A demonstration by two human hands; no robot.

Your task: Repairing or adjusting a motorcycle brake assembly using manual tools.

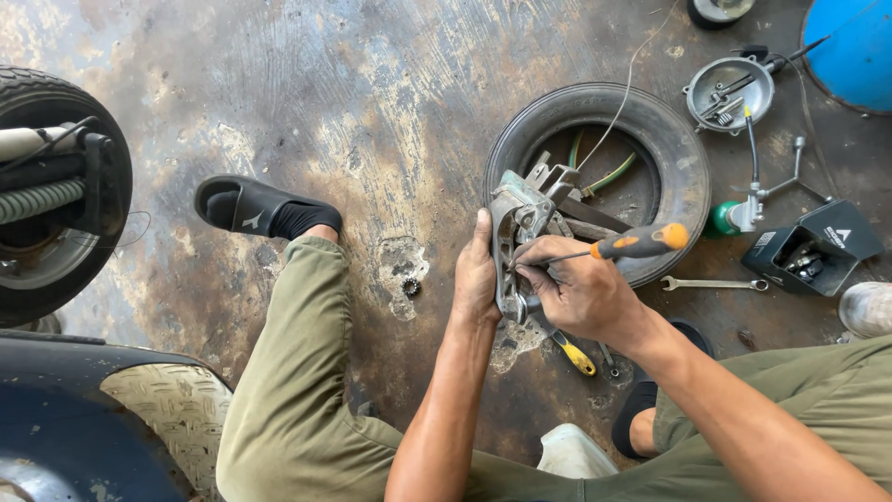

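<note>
**Steadying the casting while the screwdriver worked**

Your left hand (477, 279) was wrapped around the near edge of the grey metal casting (517, 237), thumb up along its side, holding it upright against the rim of the small tyre (683, 177) just beyond your fingers. Your right hand (581, 293) was clenched on the shaft of the orange-handled screwdriver (641, 243), gripping low by the tip instead of at the handle, which stuck out to the right over the tyre wall.

A grip that close to the tip gave you fine control, I'd judge, but little turning force; you would have done well to keep the blade square in its seat and press along the shaft's line so it could not slip toward your left thumb. Bracing the casting harder against the tyre would have stopped it rocking.

A yellow-handled tool (576, 354) lay just under your right wrist, a spanner (714, 284) to the right of that hand, and a small gear (412, 286) on the floor left of your left hand.

The screwdriver's tip and whatever it met were hidden behind your right fingers, so I cannot tell whether it sat in a screw or a slot. The casting's far face was turned away, and the parts stacked inside the tyre behind it were too jumbled to name.
</note>
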